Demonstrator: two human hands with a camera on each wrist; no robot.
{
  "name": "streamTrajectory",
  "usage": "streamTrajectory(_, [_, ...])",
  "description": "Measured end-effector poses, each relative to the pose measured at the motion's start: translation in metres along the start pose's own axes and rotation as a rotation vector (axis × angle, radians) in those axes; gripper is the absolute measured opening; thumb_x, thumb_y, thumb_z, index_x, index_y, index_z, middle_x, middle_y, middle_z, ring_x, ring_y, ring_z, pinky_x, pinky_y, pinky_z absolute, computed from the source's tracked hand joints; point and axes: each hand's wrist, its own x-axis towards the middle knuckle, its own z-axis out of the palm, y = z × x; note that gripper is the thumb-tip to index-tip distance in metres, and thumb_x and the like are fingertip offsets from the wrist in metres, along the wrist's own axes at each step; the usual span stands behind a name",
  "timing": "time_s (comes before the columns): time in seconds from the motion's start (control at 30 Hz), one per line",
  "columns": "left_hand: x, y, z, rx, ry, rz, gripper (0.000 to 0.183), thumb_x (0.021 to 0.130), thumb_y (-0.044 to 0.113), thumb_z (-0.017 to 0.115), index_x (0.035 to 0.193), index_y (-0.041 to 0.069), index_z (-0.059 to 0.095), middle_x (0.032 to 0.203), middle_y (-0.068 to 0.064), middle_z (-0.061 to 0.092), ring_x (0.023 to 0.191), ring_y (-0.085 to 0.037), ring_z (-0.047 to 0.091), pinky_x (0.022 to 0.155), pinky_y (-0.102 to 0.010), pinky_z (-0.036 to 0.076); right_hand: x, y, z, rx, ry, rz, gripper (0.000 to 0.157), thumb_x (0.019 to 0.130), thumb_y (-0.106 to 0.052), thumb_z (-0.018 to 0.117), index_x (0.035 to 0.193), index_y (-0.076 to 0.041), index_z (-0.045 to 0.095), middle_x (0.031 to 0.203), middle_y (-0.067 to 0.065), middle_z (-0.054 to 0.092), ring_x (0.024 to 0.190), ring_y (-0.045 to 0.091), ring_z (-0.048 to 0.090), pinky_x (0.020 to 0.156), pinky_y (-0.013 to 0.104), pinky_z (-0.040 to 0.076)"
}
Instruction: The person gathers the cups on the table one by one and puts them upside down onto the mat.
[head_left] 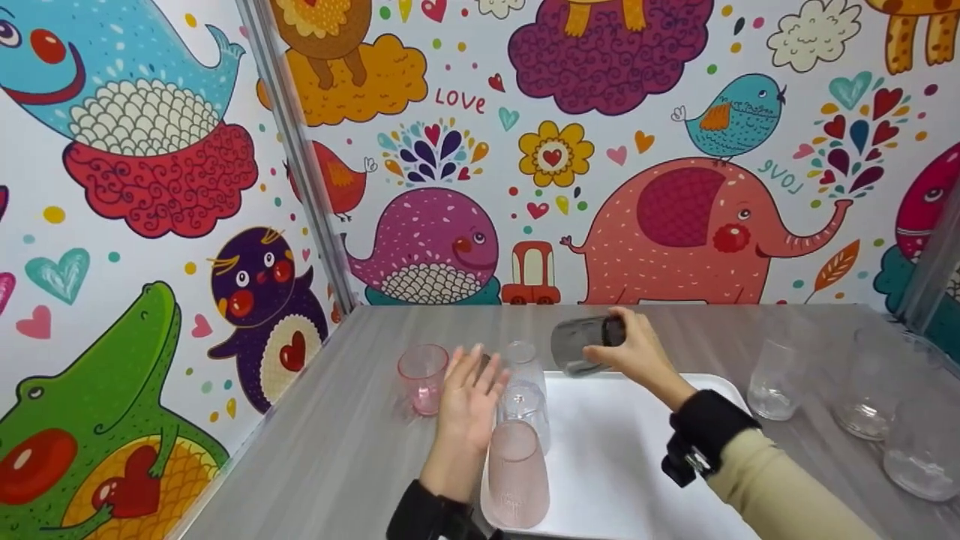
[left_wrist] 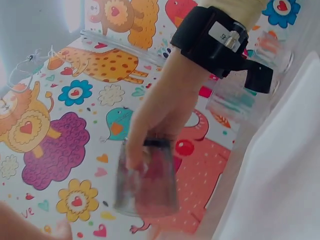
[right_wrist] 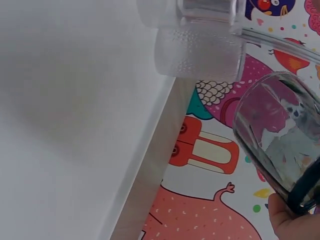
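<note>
Head: gray glass [head_left: 576, 346] in right hand [head_left: 642, 351]

Cartoon-printed wall panels [head_left: 551, 90], meeting at a metallic corner strip [head_left: 298, 150], border a grey table [head_left: 330, 442].

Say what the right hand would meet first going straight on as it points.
Led by the grey glass it holds, the right hand would probably meet the rearmost clear glass leftward, though depth is unclear and it might pass above.
</note>
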Motion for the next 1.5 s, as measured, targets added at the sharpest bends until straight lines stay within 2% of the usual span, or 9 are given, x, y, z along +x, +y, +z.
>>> streamTrajectory(0.13, [0.003,0.012,-0.019,0.017,0.027,0.021,0.070,0.092,0.010,0.045,0.146,0.006,0.002,0.150,-0.018,0.013,0.101,-0.016,0.053,0.085,-0.028,0.046,0.012,0.008,0.020,-0.111,-0.033,0.011,0.077,0.070,-0.024,0.075,0.131,0.005,0.037,0.124,0.028,0.042,0.110,0.039,0.040,0.090,0.052,0.041])
streamTrajectory(0.27, [0.008,0.020,-0.041,0.023,0.089,0.031,0.069,0.091,0.008,0.046,0.146,0.006,0.004,0.146,-0.016,0.017,0.088,-0.010,0.057,0.078,-0.024,0.047,0.019,0.015,0.037,-0.179,-0.083,0.013,0.075,0.068,-0.022,0.077,0.127,0.008,0.041,0.122,0.027,0.047,0.111,0.040,0.042,0.090,0.053,0.041])
streamTrajectory(0.5, [0.012,0.030,-0.072,0.092,0.177,0.043,0.066,0.093,0.008,0.042,0.146,0.005,0.003,0.139,-0.014,0.024,0.090,-0.011,0.054,0.077,-0.023,0.047,0.022,0.028,0.058,-0.220,-0.104,-0.033,0.073,0.068,-0.018,0.075,0.130,0.004,0.045,0.125,0.028,0.043,0.113,0.041,0.040,0.091,0.054,0.039])
streamTrajectory(0.73, [0.010,0.032,-0.086,0.135,0.209,0.045,0.064,0.094,0.010,0.042,0.146,0.006,0.005,0.144,-0.015,0.021,0.091,-0.010,0.054,0.077,-0.022,0.046,0.023,0.036,0.065,-0.249,-0.116,-0.095,0.067,0.067,-0.012,0.075,0.127,0.004,0.049,0.122,0.027,0.046,0.111,0.042,0.041,0.089,0.053,0.039])
streamTrajectory(0.83, [0.010,0.032,-0.089,0.144,0.227,0.051,0.063,0.094,0.009,0.043,0.145,0.005,0.007,0.143,-0.016,0.023,0.088,-0.009,0.057,0.076,-0.022,0.046,0.024,0.035,0.066,-0.259,-0.150,-0.072,0.066,0.069,-0.013,0.076,0.128,0.001,0.049,0.125,0.026,0.045,0.113,0.041,0.040,0.089,0.054,0.040])
streamTrajectory(1.03, [0.013,0.029,-0.091,0.265,0.250,0.068,0.064,0.090,0.006,0.048,0.143,-0.002,0.012,0.121,-0.009,0.043,0.084,-0.008,0.056,0.074,-0.022,0.046,0.027,0.029,0.068,-0.258,-0.178,-0.042,0.068,0.069,-0.012,0.076,0.130,0.000,0.047,0.128,0.027,0.043,0.116,0.042,0.038,0.092,0.055,0.039])
streamTrajectory(1.27, [0.021,0.026,-0.094,0.455,0.287,0.096,0.062,0.088,0.007,0.049,0.141,-0.004,0.018,0.137,-0.023,0.032,0.088,-0.011,0.054,0.074,-0.023,0.045,0.027,0.030,0.063,-0.180,-0.159,-0.053,0.081,0.073,-0.019,0.075,0.137,0.003,0.032,0.136,0.031,0.031,0.123,0.048,0.029,0.097,0.060,0.031])
streamTrajectory(1.4, [0.024,0.026,-0.103,0.546,0.295,0.064,0.063,0.085,0.006,0.049,0.140,-0.005,0.019,0.131,-0.024,0.039,0.084,-0.011,0.053,0.071,-0.023,0.046,0.019,0.032,0.045,-0.143,-0.107,-0.146,0.078,0.080,-0.027,0.070,0.138,0.005,0.029,0.139,0.030,0.029,0.126,0.047,0.026,0.100,0.062,0.025])
streamTrajectory(1.5, [0.027,0.029,-0.108,0.660,0.281,0.046,0.064,0.084,0.005,0.050,0.139,-0.006,0.019,0.128,-0.025,0.040,0.089,-0.018,0.055,0.073,-0.027,0.047,0.009,0.035,0.023,-0.155,-0.050,-0.244,0.068,0.084,-0.025,0.066,0.135,0.006,0.033,0.135,0.029,0.035,0.123,0.045,0.033,0.100,0.059,0.028])
